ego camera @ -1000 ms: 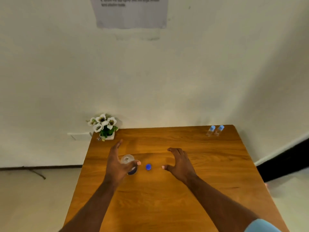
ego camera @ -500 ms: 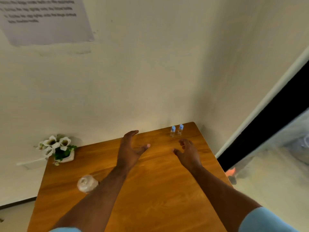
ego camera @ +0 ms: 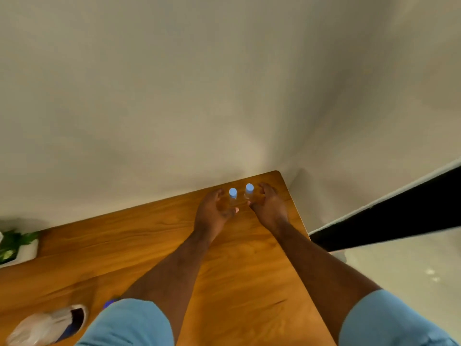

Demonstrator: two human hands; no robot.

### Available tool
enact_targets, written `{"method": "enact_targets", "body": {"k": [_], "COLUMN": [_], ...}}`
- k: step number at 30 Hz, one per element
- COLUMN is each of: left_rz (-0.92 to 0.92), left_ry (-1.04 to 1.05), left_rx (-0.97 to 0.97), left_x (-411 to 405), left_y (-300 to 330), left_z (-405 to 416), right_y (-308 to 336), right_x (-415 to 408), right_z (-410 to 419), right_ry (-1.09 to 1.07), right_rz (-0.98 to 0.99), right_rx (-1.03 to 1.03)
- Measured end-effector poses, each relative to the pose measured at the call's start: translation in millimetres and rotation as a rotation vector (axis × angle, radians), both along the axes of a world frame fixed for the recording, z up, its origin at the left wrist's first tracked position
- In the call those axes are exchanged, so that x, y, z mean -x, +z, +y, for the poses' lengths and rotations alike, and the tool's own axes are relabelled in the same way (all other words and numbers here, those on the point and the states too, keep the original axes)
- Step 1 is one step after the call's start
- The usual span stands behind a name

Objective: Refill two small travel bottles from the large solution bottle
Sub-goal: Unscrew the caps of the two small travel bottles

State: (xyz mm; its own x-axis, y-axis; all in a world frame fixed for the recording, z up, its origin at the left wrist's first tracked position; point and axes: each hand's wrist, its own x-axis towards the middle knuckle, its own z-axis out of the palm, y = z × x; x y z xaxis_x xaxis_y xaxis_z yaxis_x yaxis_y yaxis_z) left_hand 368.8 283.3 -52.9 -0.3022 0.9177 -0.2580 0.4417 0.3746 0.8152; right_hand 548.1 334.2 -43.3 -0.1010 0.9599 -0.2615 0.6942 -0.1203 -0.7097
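Observation:
Two small clear travel bottles with light blue caps stand upright side by side at the table's far right corner: the left one (ego camera: 233, 196) and the right one (ego camera: 249, 191). My left hand (ego camera: 215, 212) curls open around the left bottle, fingers apart, not clearly gripping it. My right hand (ego camera: 270, 206) cups open beside the right bottle in the same way. The large clear solution bottle (ego camera: 47, 325) stands uncapped at the near left of the table. Its dark blue cap (ego camera: 109, 302) lies beside it, mostly hidden by my left sleeve.
The wooden table (ego camera: 249, 283) is pushed into a wall corner. A white pot of flowers (ego camera: 17, 248) sits at its far left edge. To the right of the table the floor drops away beside a dark baseboard (ego camera: 399, 213).
Both hands have reached forward to the far right corner and now flank the two small bottles. My view has swung further right and down.

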Motion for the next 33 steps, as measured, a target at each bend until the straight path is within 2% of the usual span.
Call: {"method": "enact_targets", "body": {"k": [7, 12, 20, 26, 33], "left_rz": [0.025, -0.009, -0.007, 0.002, -0.013], "left_ry": [0.044, 0.077, 0.182, 0.224, 0.244], "left_rx": [-0.01, -0.044, -0.053, -0.026, 0.021], "left_x": [-11, 1, 40, 66, 85], "left_y": [-14, -5, 17, 24, 17], "left_z": [21, -7, -119, -215, -298], "right_y": [-19, -13, 5, 15, 10], "right_x": [12, 16, 52, 73, 94], "right_z": [10, -9, -105, -189, -272], "right_ry": [0.063, 0.06, 0.128, 0.264, 0.325], "right_rz": [0.008, 0.045, 0.083, 0.025, -0.025], "right_rx": [-0.075, -0.093, -0.058, -0.062, 0.005]}}
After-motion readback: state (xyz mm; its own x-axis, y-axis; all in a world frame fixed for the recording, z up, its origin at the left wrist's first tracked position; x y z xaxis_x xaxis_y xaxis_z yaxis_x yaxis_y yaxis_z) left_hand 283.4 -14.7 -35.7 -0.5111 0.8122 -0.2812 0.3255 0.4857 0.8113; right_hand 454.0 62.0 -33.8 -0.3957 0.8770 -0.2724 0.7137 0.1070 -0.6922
